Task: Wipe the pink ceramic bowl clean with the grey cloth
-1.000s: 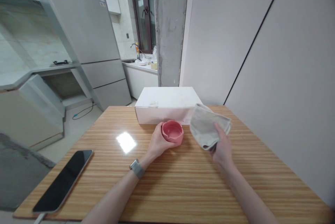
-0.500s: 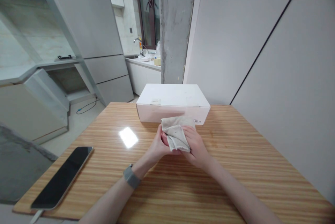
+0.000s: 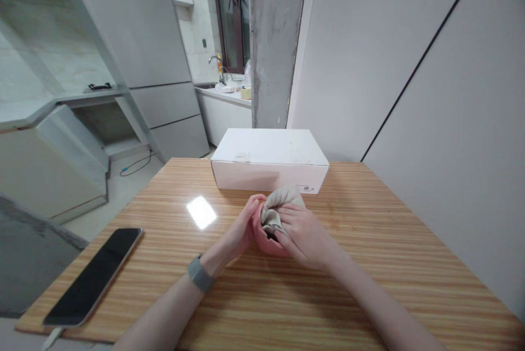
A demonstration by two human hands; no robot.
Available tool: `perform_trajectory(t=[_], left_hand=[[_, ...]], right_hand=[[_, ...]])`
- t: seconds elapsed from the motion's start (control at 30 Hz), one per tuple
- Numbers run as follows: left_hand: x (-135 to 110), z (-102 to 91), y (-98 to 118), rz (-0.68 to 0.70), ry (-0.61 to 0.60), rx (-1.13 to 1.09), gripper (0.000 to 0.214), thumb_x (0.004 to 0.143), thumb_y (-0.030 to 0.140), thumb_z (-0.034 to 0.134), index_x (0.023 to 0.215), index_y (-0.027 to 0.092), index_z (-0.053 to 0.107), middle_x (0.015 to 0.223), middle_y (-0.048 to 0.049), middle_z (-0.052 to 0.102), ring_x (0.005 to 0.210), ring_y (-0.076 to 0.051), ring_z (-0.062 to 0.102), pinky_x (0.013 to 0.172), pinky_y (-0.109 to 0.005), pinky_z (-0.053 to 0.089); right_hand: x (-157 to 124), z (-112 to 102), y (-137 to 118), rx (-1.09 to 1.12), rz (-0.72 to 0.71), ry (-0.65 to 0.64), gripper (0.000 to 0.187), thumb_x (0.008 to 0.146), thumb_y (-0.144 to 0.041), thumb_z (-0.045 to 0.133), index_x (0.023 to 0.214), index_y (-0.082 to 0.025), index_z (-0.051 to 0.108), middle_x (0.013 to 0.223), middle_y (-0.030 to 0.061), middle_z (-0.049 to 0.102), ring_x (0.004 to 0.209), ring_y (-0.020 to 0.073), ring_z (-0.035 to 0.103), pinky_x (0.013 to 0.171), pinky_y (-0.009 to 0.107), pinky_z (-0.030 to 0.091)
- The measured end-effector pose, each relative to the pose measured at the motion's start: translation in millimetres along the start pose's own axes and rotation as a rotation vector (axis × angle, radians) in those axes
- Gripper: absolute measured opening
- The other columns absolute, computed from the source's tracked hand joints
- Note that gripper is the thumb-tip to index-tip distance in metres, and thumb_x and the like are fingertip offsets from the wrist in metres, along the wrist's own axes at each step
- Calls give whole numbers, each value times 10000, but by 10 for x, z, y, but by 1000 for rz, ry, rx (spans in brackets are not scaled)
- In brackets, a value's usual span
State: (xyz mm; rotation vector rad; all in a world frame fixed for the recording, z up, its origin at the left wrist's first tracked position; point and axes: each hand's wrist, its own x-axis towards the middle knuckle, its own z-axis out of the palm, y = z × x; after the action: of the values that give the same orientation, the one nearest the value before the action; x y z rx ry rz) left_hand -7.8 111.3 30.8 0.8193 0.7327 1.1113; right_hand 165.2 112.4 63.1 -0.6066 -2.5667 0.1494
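A pink, rounded container point(image 3: 269, 244) with a dark opening is between my hands, above or on the wooden table. Fingers of my left hand point(image 3: 245, 225) wrap round its left side. A light grey cloth point(image 3: 283, 198) is bunched at the opening, partly pushed inside. My right hand point(image 3: 301, 233) grips this cloth, its fingers pressed over it at the container's right rim. The container's right side and its base are mostly hidden by my right hand. A grey band point(image 3: 200, 273) is round my left wrist.
A white cardboard box point(image 3: 268, 148) stands just beyond my hands on the wooden table point(image 3: 381, 241). A black-screened phone point(image 3: 94, 277) with a white cable lies at the left edge. A pale wall rises along the right; a fridge point(image 3: 131, 28) stands behind at left.
The cloth was draped over the container, covering most of it. Now it is bunched into the opening, and more of the pink rim shows. My right hand has turned over the opening.
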Motion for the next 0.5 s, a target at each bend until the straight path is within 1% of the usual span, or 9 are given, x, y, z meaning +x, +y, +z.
perform_trajectory(t=[0.03,0.1,0.17,0.23,0.33,0.4,0.5], left_hand=[[26,17,-16,-3,56,-43,417,772,501,650,1039,187,582,883,-11,659,788,-144,612,745,-253,477],[69,47,-50,-2,128,-88,385,757,487,673,917,138,641,832,-30,674,773,-144,605,761,-247,468],[86,64,-82,-25,134,-117,392,730,484,700,847,110,674,833,-57,696,771,-153,608,764,-250,465],[79,61,-106,-67,116,-129,422,728,500,697,846,95,693,856,-78,710,762,-159,614,750,-259,467],[53,41,-125,-107,118,-125,412,748,491,683,867,97,692,856,-75,711,724,-146,609,728,-261,471],[40,38,-130,-73,118,-118,366,772,461,671,875,111,678,845,-58,702,720,-134,600,725,-253,471],[21,63,-129,42,119,-90,283,805,392,646,912,130,649,845,-33,680,762,-124,596,741,-234,469]], right_hand=[[3,5,2,-1,-13,-4,264,939,-224,372,899,-148,621,977,120,689,949,243,595,976,448,419],[11,4,-2,3,-32,-12,251,940,-226,370,880,-157,604,967,110,685,931,232,594,968,434,429],[20,-6,-13,0,-39,-17,250,944,-229,360,881,-164,593,954,99,683,919,224,592,961,424,435],[27,-15,-24,-14,-32,-29,259,950,-231,348,870,-170,586,919,88,680,891,217,592,947,422,442],[33,-15,-35,-34,11,-37,265,955,-231,346,840,-175,578,877,80,674,848,208,593,928,416,455],[36,-3,-39,-49,51,-36,254,952,-223,361,834,-171,581,876,84,677,845,207,597,928,410,460],[42,32,-49,-90,88,-26,243,947,-203,381,839,-161,594,885,95,688,861,213,603,945,408,456]])
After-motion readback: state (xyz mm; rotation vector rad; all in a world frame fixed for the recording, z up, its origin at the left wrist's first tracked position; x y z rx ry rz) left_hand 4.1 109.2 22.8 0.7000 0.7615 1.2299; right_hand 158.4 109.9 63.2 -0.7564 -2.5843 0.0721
